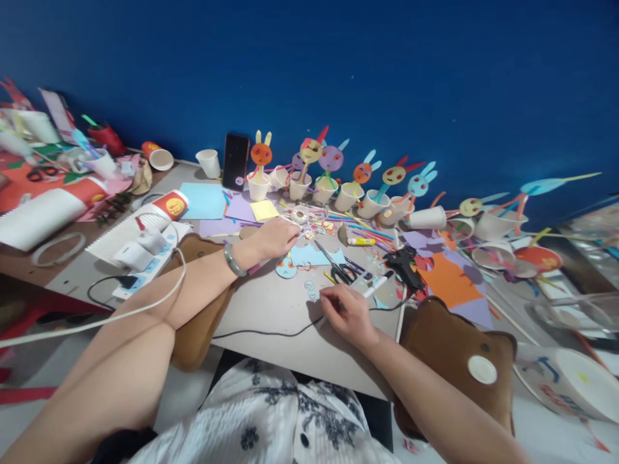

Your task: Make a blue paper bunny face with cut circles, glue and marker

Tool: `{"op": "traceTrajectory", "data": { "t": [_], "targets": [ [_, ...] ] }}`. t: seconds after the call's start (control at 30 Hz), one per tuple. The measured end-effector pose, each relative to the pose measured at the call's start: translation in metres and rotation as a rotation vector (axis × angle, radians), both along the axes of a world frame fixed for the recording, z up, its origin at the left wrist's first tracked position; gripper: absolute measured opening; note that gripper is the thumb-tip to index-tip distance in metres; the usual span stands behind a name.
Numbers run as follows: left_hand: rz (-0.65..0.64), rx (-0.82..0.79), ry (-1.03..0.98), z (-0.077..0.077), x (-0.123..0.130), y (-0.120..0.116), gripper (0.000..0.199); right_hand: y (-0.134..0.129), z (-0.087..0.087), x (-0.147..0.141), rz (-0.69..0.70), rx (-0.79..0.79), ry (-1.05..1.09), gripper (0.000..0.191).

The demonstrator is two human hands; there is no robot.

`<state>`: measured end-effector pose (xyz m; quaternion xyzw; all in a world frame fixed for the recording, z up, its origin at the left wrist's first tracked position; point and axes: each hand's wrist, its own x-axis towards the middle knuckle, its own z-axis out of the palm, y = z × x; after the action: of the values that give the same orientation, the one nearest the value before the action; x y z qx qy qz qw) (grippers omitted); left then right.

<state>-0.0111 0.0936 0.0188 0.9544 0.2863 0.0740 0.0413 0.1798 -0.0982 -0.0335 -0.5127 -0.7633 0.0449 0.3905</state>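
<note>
My left hand [278, 240], with a grey bangle at the wrist, reaches over the table among small craft pieces near a roll of clear tape [300, 214]. Its fingertips are together, and what they touch is too small to tell. My right hand [347, 314] rests near the table's front part with fingers curled; anything inside is hidden. Small blue paper circles with drawn marks [310, 290] lie just left of it. A light blue paper bunny face [285, 267] lies between the hands. Black scissors [338, 267] and a white marker [378, 283] lie beyond my right hand.
Paper cups [325, 190] with bunny figures line the blue wall. A phone [236, 161] stands upright at the back. A black glue gun [406, 267], orange paper [449, 280] and a brown cushion [454, 361] are at right. A power strip [155, 261] with cables is at left.
</note>
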Motion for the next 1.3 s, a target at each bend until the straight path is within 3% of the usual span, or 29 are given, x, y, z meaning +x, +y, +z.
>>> {"op": "traceTrajectory", "data": {
  "t": [0.13,0.2,0.27,0.33,0.47,0.53,0.67,0.9,1.13,1.3],
  "targets": [
    [-0.023,-0.003,0.02,-0.001,-0.001,0.003,0.027,-0.017,0.035,-0.006,0.323,0.154,-0.416,0.017],
    [-0.035,0.005,0.034,-0.001,-0.002,0.005,0.025,-0.018,0.05,-0.005,0.411,0.102,-0.536,0.019],
    [-0.039,0.018,0.047,-0.002,-0.002,0.007,0.023,-0.006,0.063,0.005,0.404,0.0,-0.555,0.021],
    [-0.036,0.034,0.06,-0.005,-0.001,0.008,0.022,0.018,0.074,0.024,0.26,-0.125,-0.553,0.023],
    [-0.028,0.068,0.083,-0.012,0.006,0.007,0.02,0.08,0.098,0.076,-0.368,-0.4,-0.684,0.021],
    [-0.031,0.085,0.095,-0.015,0.009,0.007,0.022,0.104,0.103,0.096,-0.585,-0.482,-0.77,0.028],
    [-0.047,0.11,0.101,-0.017,0.012,0.008,0.023,0.126,0.087,0.123,-0.745,-0.66,-0.767,0.035],
    [-0.096,0.136,0.088,-0.02,0.01,0.009,0.02,0.136,0.043,0.145,-0.73,-0.745,-0.722,0.032],
    [-0.103,0.149,0.078,-0.017,0.01,0.006,0.019,0.146,0.032,0.157,-0.714,-0.749,-0.594,0.027],
    [-0.108,0.168,-0.016,-0.017,0.009,0.005,0.018,0.142,0.038,0.165,-0.713,-0.631,-0.442,0.022]
  ]
}}
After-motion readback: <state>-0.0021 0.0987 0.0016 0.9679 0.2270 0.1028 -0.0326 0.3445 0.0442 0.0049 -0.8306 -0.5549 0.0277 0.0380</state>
